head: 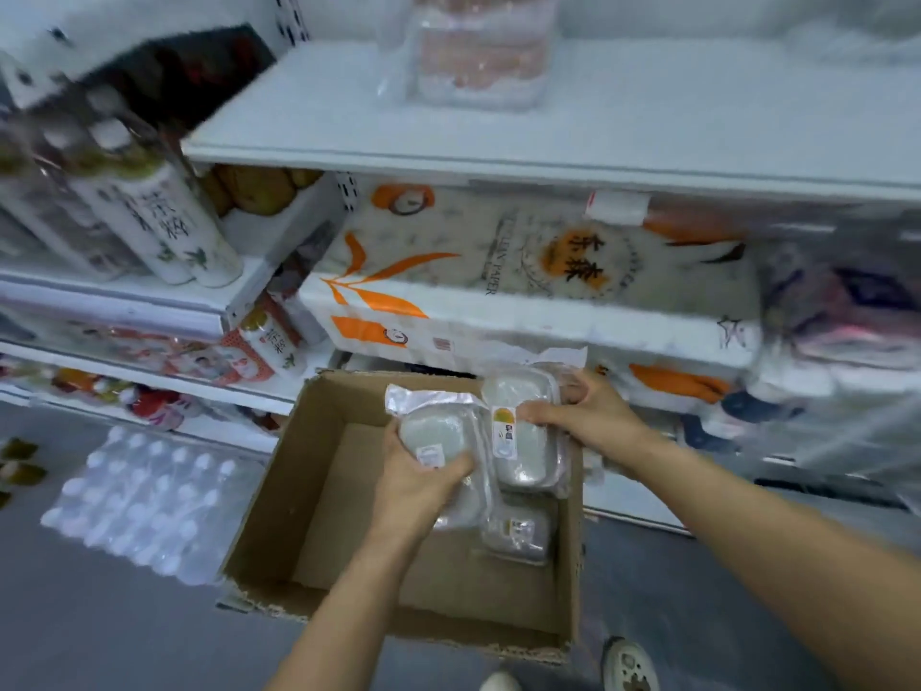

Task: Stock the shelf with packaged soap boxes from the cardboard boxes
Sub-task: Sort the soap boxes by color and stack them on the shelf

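An open cardboard box stands on the floor below the shelves. My left hand grips a clear-wrapped soap box with a small label, lifted above the carton's right side. My right hand holds a second wrapped soap box with an orange-and-white sticker, right beside the first. More wrapped soap boxes lie inside the carton under my hands. The white shelf above is mostly bare.
A shrink-wrapped pack of water bottles lies on the floor left of the carton. Large tissue-paper packs with orange print fill the shelf level behind it. White cylinders stand on the left shelving. A stack of wrapped items sits on the top shelf. My shoes show at the bottom.
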`<action>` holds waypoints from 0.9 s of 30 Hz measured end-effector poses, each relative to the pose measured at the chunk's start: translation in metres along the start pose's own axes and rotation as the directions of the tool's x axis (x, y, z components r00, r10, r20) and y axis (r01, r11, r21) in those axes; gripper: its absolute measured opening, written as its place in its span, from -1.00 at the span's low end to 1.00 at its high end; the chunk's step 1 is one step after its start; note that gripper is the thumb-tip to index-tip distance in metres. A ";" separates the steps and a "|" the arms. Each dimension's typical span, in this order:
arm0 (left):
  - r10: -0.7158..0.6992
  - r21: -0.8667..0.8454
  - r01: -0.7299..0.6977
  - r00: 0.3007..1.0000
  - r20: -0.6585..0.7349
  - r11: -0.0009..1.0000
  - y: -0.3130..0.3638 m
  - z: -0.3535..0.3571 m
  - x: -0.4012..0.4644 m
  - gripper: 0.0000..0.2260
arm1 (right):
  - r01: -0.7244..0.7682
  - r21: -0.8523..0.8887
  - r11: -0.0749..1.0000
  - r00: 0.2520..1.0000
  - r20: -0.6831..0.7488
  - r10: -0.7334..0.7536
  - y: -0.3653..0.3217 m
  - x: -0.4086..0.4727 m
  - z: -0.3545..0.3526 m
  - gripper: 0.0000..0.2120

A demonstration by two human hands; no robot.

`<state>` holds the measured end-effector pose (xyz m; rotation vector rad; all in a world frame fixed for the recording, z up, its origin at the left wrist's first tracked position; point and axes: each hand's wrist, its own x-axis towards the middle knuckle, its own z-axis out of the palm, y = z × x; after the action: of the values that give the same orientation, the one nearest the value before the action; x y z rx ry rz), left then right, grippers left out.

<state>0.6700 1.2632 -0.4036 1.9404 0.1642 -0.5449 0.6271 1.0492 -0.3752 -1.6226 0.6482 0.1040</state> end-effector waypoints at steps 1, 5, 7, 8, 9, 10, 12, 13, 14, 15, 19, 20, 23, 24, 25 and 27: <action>0.051 0.006 -0.051 0.999 0.008 0.999 0.018 -0.005 -0.007 -0.24 | 0.022 0.004 1.000 1.000 -0.021 -0.022 -0.016 -0.012 -0.008 -0.49; 0.218 0.038 -0.220 0.974 0.056 0.975 0.089 -0.018 -0.035 -0.08 | 0.095 0.006 0.996 0.986 -0.141 -0.093 -0.072 -0.057 -0.045 -0.70; 0.286 0.046 -0.291 0.954 0.088 0.956 0.124 -0.020 -0.051 0.02 | 0.158 0.027 0.987 0.969 -0.197 -0.149 -0.096 -0.077 -0.065 -0.73; 0.325 0.043 -0.330 0.941 0.096 0.943 0.139 -0.020 -0.056 0.01 | 0.186 0.032 0.982 0.958 -0.226 -0.174 -0.107 -0.087 -0.076 -0.76; 0.364 0.035 -0.369 0.925 0.107 0.929 0.154 -0.019 -0.062 -0.03 | 0.212 0.035 0.977 0.947 -0.256 -0.196 -0.116 -0.095 -0.087 -0.79; 0.391 0.022 -0.397 0.912 0.125 0.918 0.168 -0.018 -0.066 -0.08 | 0.235 0.039 0.971 0.935 -0.282 -0.214 -0.125 -0.102 -0.099 -0.81; 0.445 0.011 -0.453 0.881 0.160 0.892 0.194 -0.012 -0.074 -0.22 | 0.268 0.064 0.961 0.915 -0.330 -0.233 -0.140 -0.111 -0.123 -0.82; 0.474 0.014 -0.483 0.865 0.167 0.876 0.207 -0.009 -0.077 -0.30 | 0.291 0.085 0.953 0.902 -0.358 -0.243 -0.146 -0.114 -0.136 -0.82; 0.498 0.008 -0.506 0.850 0.174 0.862 0.221 -0.004 -0.081 -0.35 | 0.315 0.117 0.942 0.887 -0.389 -0.249 -0.153 -0.116 -0.149 -0.81; 0.515 0.005 -0.524 0.837 0.185 0.852 0.234 0.001 -0.084 -0.36 | 0.343 0.164 0.925 0.871 -0.425 -0.247 -0.159 -0.117 -0.162 -0.78; 0.560 -0.021 -0.571 0.796 0.230 0.821 0.282 0.027 -0.087 -0.25 | 0.431 0.328 0.841 0.803 -0.564 -0.191 -0.179 -0.114 -0.217 -0.64; 0.564 -0.028 -0.574 0.792 0.233 0.818 0.292 0.035 -0.085 -0.21 | 0.437 0.374 0.818 0.791 -0.593 -0.152 -0.181 -0.110 -0.229 -0.63; 0.567 -0.025 -0.577 0.791 0.230 0.816 0.320 0.060 -0.077 -0.07 | 0.388 0.515 0.764 0.791 -0.612 0.011 -0.185 -0.090 -0.258 -0.58; 0.569 -0.026 -0.579 0.791 0.226 0.815 0.328 0.068 -0.074 -0.05 | 0.361 0.552 0.752 0.801 -0.596 0.053 -0.185 -0.083 -0.265 -0.58; 0.568 -0.025 -0.578 0.792 0.223 0.816 0.335 0.076 -0.071 -0.04 | 0.335 0.580 0.742 0.814 -0.575 0.082 -0.185 -0.077 -0.270 -0.57; 0.566 -0.010 -0.579 0.793 0.223 0.815 0.346 0.089 -0.065 -0.05 | 0.290 0.609 0.739 0.834 -0.539 0.116 -0.185 -0.066 -0.281 -0.54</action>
<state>0.7083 1.0447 -0.1163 1.8457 -0.5791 -0.3438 0.5738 0.8115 -0.1343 -0.9397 0.9103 -0.6446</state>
